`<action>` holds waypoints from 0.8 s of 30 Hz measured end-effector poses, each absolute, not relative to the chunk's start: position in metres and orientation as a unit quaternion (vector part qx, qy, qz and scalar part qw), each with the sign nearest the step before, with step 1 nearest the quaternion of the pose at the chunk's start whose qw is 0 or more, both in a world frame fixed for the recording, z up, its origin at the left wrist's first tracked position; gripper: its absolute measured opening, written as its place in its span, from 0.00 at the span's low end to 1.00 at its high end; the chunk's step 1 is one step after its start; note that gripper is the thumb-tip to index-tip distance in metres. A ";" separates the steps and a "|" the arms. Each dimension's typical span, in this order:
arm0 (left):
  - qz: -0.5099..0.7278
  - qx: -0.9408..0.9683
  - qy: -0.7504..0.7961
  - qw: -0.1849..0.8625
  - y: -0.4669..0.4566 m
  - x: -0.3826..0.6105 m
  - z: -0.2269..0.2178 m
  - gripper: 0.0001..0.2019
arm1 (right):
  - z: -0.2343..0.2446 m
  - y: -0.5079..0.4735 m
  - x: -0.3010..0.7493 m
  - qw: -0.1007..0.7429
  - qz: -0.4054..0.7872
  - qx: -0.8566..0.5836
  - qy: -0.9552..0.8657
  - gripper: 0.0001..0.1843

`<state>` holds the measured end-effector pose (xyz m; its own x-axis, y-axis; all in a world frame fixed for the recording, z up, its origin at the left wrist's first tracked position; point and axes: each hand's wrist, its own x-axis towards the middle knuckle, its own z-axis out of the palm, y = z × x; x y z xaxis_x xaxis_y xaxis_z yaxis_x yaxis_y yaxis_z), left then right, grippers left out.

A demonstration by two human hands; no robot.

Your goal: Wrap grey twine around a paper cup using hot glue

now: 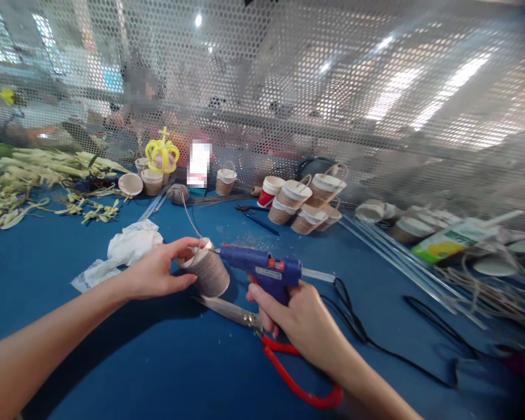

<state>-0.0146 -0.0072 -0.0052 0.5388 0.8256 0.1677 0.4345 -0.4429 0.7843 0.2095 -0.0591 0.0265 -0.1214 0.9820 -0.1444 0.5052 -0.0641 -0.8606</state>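
Observation:
My left hand [157, 271] grips a paper cup wound in grey-brown yarn [207, 273], which lies tilted on the blue table [157, 361]. A strand of yarn runs from the cup back to a yarn ball [177, 193]. My right hand [297, 318] is closed round the handle of a blue glue gun [265, 270]. Its nozzle touches the cup's rim. A clear glue stick pokes out of the gun's back. Red-handled scissors [271, 344] lie under my right hand.
Several yarn-wrapped cups [304, 201] stand in the middle back, more beside a yellow crown [161, 154]. A white rag [129, 245] lies left, dried leaves [39, 175] far left. Glue sticks [389, 251] and a black cord [376, 341] lie right. A perforated screen closes the back, a person behind it.

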 end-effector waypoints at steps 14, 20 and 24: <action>0.267 0.803 0.384 0.368 -0.007 -0.014 -0.002 0.24 | 0.031 -0.052 0.213 0.302 0.445 -0.571 -0.620 0.12; 0.260 0.809 0.386 0.360 -0.008 -0.014 -0.003 0.24 | 0.031 -0.053 0.213 0.305 0.442 -0.580 -0.613 0.13; 0.259 0.812 0.394 0.343 -0.008 -0.014 -0.003 0.24 | 0.030 -0.048 0.213 0.302 0.440 -0.583 -0.613 0.13</action>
